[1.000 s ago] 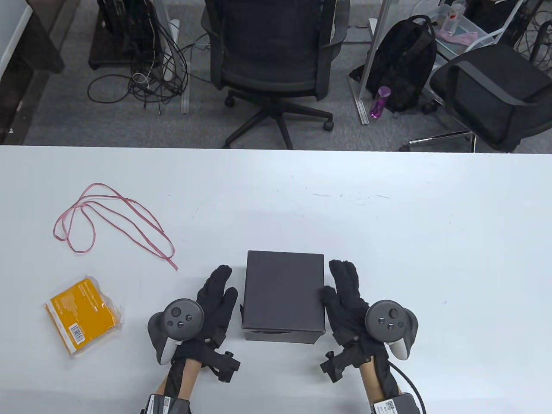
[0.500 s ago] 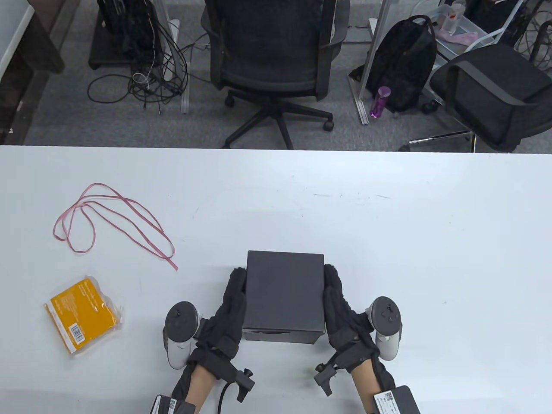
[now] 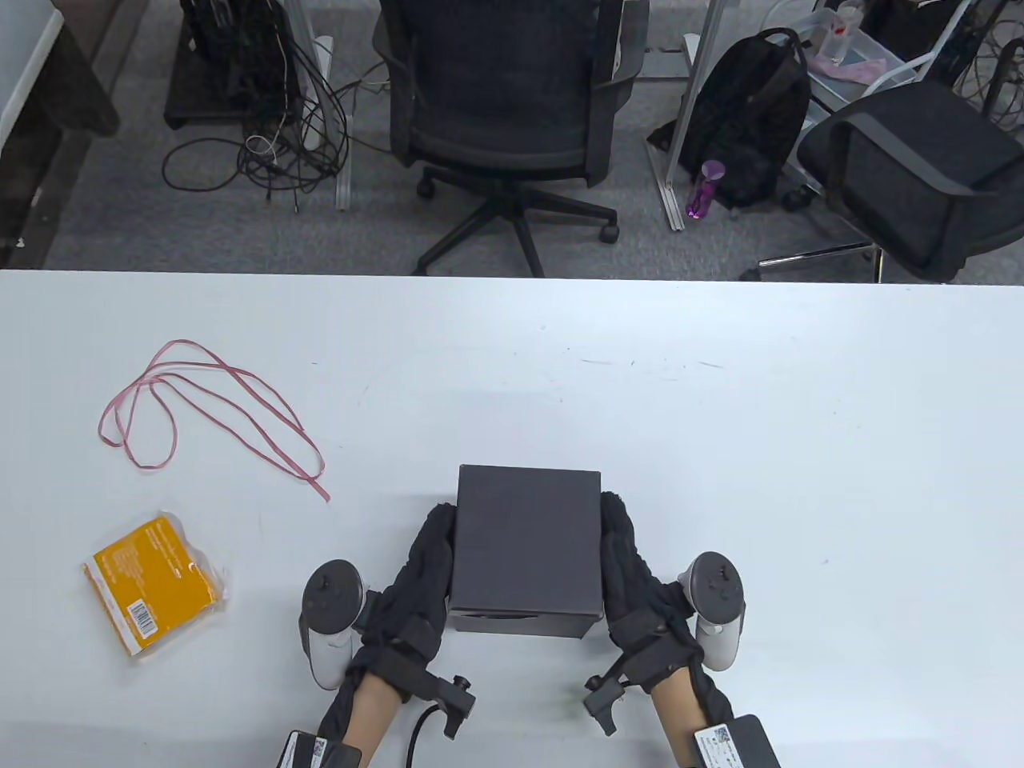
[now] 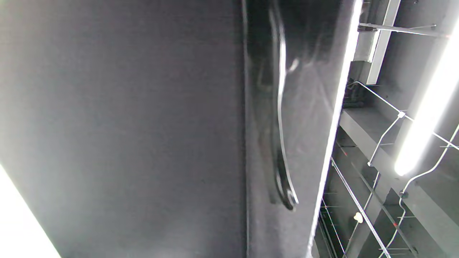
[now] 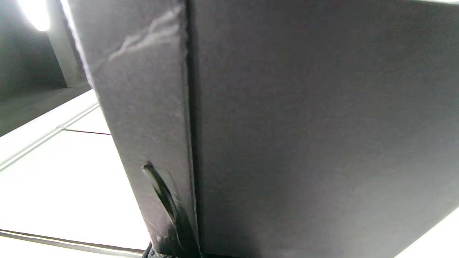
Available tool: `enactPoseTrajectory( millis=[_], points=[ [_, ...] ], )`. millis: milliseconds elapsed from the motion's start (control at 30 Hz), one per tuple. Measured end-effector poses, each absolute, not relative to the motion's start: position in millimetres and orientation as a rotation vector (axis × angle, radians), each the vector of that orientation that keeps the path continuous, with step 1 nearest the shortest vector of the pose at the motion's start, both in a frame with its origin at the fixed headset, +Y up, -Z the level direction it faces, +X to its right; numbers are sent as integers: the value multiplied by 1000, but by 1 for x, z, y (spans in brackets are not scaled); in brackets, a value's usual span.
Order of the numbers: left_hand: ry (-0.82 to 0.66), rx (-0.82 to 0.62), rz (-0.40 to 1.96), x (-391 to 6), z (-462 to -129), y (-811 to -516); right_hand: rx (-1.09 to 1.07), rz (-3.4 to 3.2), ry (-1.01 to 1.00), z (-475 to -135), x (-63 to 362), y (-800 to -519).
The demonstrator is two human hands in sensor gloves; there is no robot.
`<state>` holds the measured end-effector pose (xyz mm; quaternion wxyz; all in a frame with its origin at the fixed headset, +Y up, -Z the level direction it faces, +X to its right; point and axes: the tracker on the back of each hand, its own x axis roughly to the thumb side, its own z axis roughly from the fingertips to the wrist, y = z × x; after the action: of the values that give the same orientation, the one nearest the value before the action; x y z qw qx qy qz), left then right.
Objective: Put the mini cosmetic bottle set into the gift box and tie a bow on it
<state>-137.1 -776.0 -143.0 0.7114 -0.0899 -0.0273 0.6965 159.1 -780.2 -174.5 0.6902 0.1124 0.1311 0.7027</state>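
While both gloved hands sit at the near edge of the white table [image 3: 720, 416], the black gift box [image 3: 528, 540] stands between them, lid on, close to the person. The left hand [image 3: 420, 572] lies flat against the box's left wall, fingers straight and held together, pointing away from the person; its tracker [image 3: 328, 612] sticks out to the left. The right hand [image 3: 632, 572] presses the right wall in the same way, fingers straight and together, with its tracker [image 3: 716, 608] out to the right. Neither hand curls round the box; they touch it with flat palms and fingers.

Each wrist view is filled by the box's dark cardboard wall, seen very near, with a curved slot cut into the adjoining front face; no fingers show there.

Further left, well apart from the box, the orange packet [image 3: 154, 584] in clear wrap lies flat on the table. Beyond it, toward the far left, the pink ribbon [image 3: 208, 408] lies in loose loops.

Past the table's far edge stand a black office chair [image 3: 508, 104], a tangle of cables [image 3: 264, 136], a black backpack [image 3: 752, 112] and a purple bottle [image 3: 704, 188] on the grey floor.
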Motion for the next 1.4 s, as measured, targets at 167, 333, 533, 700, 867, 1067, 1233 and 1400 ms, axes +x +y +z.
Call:
enactPoseTrajectory(
  millis=[167, 333, 533, 700, 867, 1067, 1233, 1400],
  points=[
    [-57, -217, 1553, -137, -144, -776, 238, 1558, 295, -176, 160, -783],
    [-66, -244, 1523, -138, -145, -775, 245, 1591, 296, -176, 160, -780],
    [-93, -264, 1518, -138, -145, -775, 266, 1596, 314, -178, 160, -779],
    [-112, -265, 1514, -138, -145, -774, 278, 1606, 305, -179, 161, -779],
    [-117, -247, 1502, -140, -145, -772, 305, 1602, 306, -179, 161, -773],
    [-123, -210, 1485, -138, -143, -767, 328, 1581, 298, -179, 162, -767],
    [-146, -140, 1459, -138, -142, -757, 365, 1600, 263, -178, 161, -756],
    [-199, -82, 1445, -137, -139, -741, 410, 1613, 196, -175, 163, -738]
  ],
)
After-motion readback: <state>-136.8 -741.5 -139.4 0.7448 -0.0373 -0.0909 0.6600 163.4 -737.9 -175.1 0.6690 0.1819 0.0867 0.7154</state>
